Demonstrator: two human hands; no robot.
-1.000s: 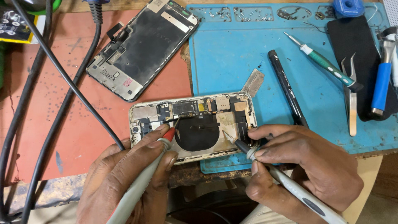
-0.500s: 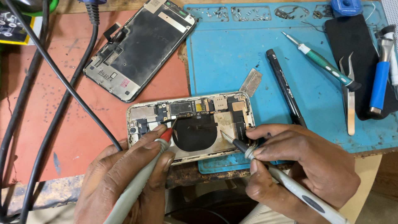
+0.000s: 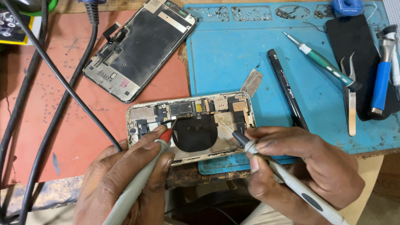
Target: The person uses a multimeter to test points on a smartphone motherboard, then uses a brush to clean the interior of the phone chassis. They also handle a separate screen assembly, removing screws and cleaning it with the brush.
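Note:
An opened phone body (image 3: 191, 125) lies across the edge of the blue mat (image 3: 233, 62), its circuit board and round black coil exposed. My left hand (image 3: 125, 179) grips a grey probe with a red tip (image 3: 166, 135), the tip touching the board left of the coil. My right hand (image 3: 308, 166) holds a grey probe with a black tip (image 3: 239, 137), its fine needle resting on the board right of the coil.
A detached phone screen (image 3: 137, 46) lies face down on the red table. Black cables (image 3: 54, 96) run down the left. On the mat: a black pen (image 3: 287, 87), green screwdriver (image 3: 325, 66), tweezers (image 3: 352, 104), blue-handled tool (image 3: 381, 87), several small screws at the top.
Both hands and probes hold nearly the same spots on the board; the view has shifted slightly.

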